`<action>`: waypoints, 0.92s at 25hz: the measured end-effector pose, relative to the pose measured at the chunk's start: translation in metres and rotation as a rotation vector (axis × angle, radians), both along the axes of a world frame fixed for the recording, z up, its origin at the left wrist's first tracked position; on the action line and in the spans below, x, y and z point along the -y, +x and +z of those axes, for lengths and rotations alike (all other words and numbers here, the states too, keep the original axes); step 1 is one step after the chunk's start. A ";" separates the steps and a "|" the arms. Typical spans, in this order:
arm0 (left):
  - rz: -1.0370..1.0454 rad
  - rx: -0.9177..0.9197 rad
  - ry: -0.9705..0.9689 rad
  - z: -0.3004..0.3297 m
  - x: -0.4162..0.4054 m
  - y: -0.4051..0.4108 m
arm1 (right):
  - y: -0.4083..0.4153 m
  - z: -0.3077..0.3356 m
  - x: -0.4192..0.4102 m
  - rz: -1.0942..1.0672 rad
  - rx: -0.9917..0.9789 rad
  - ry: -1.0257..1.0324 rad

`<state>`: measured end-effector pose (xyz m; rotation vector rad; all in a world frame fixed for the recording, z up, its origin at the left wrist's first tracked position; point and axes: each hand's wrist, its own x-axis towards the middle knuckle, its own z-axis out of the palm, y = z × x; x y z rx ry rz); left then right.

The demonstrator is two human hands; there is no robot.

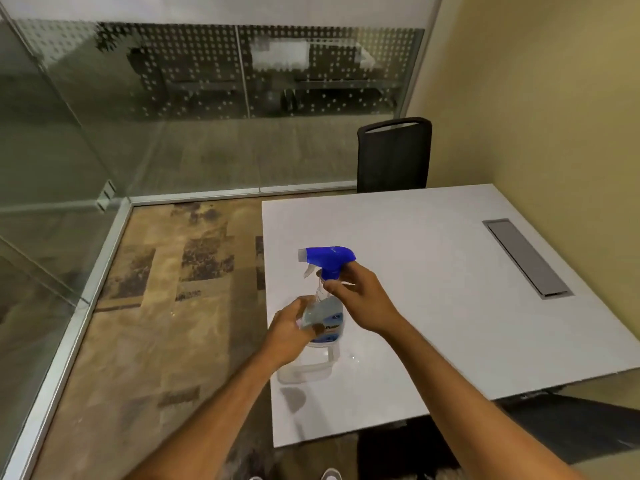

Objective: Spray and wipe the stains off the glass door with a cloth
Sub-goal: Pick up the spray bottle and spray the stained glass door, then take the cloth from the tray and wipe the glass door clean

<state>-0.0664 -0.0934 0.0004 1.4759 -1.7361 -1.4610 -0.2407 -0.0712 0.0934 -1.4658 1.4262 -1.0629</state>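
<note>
Both hands meet at the centre of the frame around a clear spray bottle (323,317) that stands upright on the near-left part of a white table (433,271). The left hand (289,329) wraps the lower body of the bottle from the left side, its fingers curled over the blue-and-white label. The right hand (358,296) comes in from the right and pinches the neck just under the blue trigger head (329,256), whose pale nozzle points toward the left of the frame. Bluish liquid fills part of the bottle, and a faint reflection of it shows on the glossy tabletop just below. No cloth is visible in either hand. A grey cable hatch (526,258) is set into the table at the right of the frame, and 1 black chair (394,155) stands at the table's far edge against a yellow wall (554,98). Glass panels (173,98) with a dotted frosted band fill the upper left and top of the frame, framed in pale metal, and whether 1 of them is the door cannot be told. Patchy brown flooring (166,289) covers the left and lower left, and the toes of 2 shoes (330,474) peek in at the bottom edge.
</note>
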 end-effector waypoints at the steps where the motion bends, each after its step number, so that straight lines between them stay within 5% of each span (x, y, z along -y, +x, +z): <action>1: -0.017 -0.003 -0.001 -0.006 0.004 -0.014 | -0.014 -0.006 -0.003 -0.017 0.017 0.035; 12: -0.126 -0.102 0.109 -0.123 0.011 -0.127 | -0.098 -0.101 -0.030 -0.229 0.096 0.360; 23: -0.163 0.017 0.153 -0.185 0.018 -0.155 | -0.116 -0.180 -0.039 -0.447 0.291 0.364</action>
